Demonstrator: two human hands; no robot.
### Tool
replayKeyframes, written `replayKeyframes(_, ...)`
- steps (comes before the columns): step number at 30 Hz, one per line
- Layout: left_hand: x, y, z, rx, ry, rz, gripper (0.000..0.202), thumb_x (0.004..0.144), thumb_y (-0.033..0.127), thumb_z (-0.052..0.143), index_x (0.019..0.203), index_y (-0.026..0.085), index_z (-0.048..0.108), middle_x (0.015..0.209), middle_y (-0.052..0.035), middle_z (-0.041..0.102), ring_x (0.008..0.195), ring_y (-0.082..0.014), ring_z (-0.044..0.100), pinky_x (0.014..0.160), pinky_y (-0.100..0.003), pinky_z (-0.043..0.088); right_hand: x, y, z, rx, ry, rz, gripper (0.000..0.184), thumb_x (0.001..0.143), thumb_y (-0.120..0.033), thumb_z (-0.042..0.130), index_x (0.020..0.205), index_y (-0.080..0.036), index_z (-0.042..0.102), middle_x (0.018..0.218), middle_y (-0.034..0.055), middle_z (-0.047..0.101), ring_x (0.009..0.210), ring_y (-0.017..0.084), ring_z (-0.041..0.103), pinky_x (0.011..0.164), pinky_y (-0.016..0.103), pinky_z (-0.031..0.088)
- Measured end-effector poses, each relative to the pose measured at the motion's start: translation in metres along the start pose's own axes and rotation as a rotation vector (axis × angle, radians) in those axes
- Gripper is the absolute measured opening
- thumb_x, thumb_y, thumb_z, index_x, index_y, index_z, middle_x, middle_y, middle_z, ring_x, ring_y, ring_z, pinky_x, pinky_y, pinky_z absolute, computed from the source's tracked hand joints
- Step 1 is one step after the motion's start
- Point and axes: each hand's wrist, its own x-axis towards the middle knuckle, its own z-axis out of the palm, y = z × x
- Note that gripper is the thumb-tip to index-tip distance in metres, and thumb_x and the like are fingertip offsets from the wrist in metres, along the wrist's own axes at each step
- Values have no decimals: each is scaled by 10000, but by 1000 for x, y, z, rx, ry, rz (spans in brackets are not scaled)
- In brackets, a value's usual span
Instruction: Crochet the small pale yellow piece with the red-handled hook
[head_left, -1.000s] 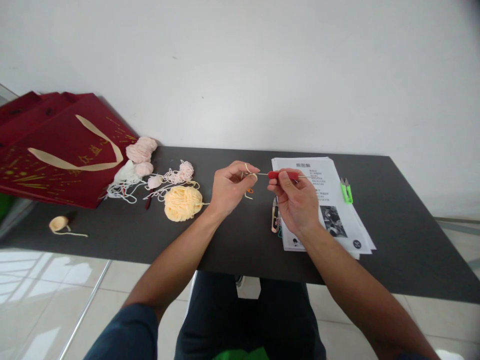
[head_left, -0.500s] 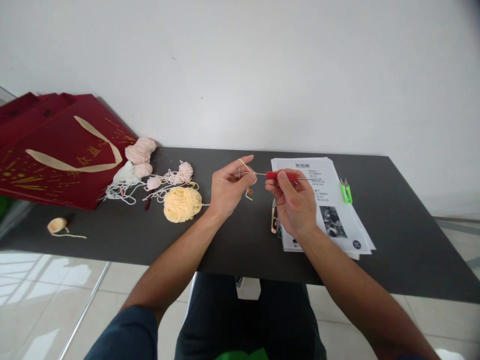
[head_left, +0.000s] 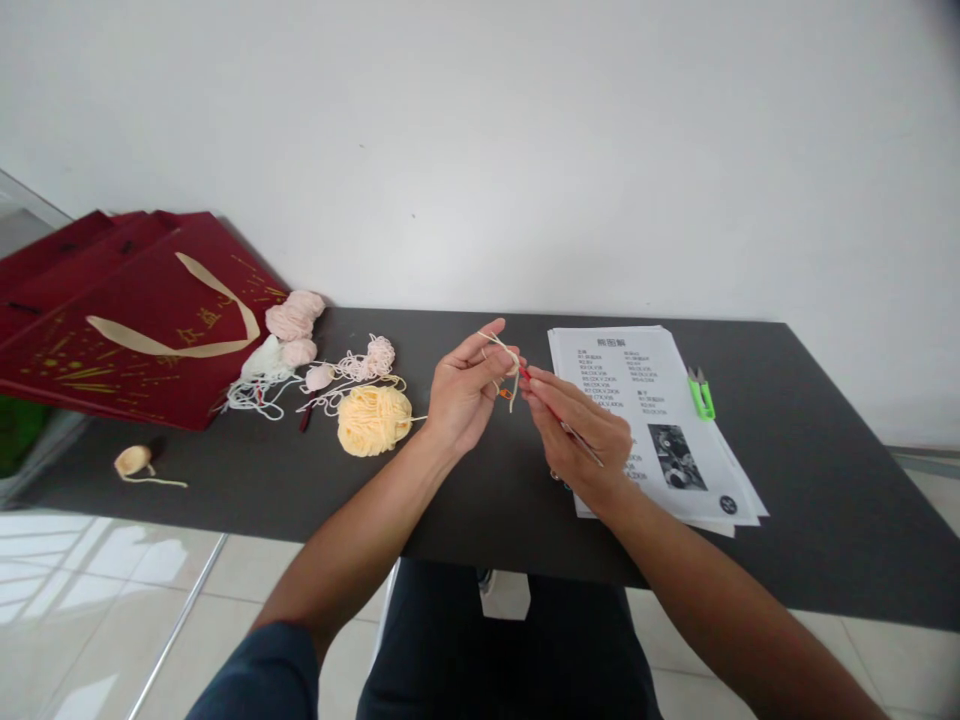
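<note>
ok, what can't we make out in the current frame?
All in the head view:
Red-handled metal crochet hook: grip mostly hidden by the right hand; tip lost at the fingers.
Thin pale yellow yarn at the left hand: loops too small to count.
White printed paper sheets: some lines covered by the right hand; smallest print unreadable.
Dark red gift bag with cream handle: cut off by the left edge.
</note>
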Motion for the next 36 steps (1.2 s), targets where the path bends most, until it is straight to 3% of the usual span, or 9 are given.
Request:
replayKeyframes(3, 0, 3, -1, -12, -27, -21, 461, 677, 225, 913, 1118, 216, 776, 833, 4, 740, 762, -101, 671, 800, -259, 531, 4, 3, -1, 145, 3, 135, 285, 899, -189, 765, 1126, -355, 812, 1228, 13, 812, 967, 222, 820, 901, 448, 719)
replayKeyframes(7, 0, 4, -1, 23, -52, -2, 445, 687, 211, 881, 1120, 223, 778, 789, 25, 693, 731, -96, 643, 801, -272, 524, 15, 4, 0, 406, 54, 368, 166, 911, -272, 770, 1070, -301, 808, 1025, 19, 847, 809, 175, 795, 770, 367, 707)
replayKeyframes(10, -2, 2, 1, 46, -71, 3, 430, 673, 175, 863, 1094, 225, 793, 766, 31, 676, 706, -94, 635, 789, -279, 518, 23, 6, -2, 517, 77, 445, 105, 892, -316, 793, 988, -277, 777, 972, 12, 840, 745, 139, 752, 680, 293, 665)
replayKeyframes(22, -1, -2, -1, 26, -142, 45, 424, 671, 121, 848, 1082, 219, 814, 769, 28, 699, 679, -85, 645, 750, -266, 516, 32, 6, -7, 652, 120, 433, 150, 833, -306, 858, 901, -269, 729, 945, -16, 799, 707, 90, 693, 664, 232, 590)
replayKeyframes(36, 1, 1, -5, 57, -120, 82, 395, 684, 135, 822, 1071, 216, 816, 746, 21, 708, 677, -105, 642, 716, -280, 489, 33, 7, -12, 524, 152, 309, 135, 863, -315, 828, 914, -272, 712, 950, -10, 781, 697, 103, 692, 651, 269, 583)
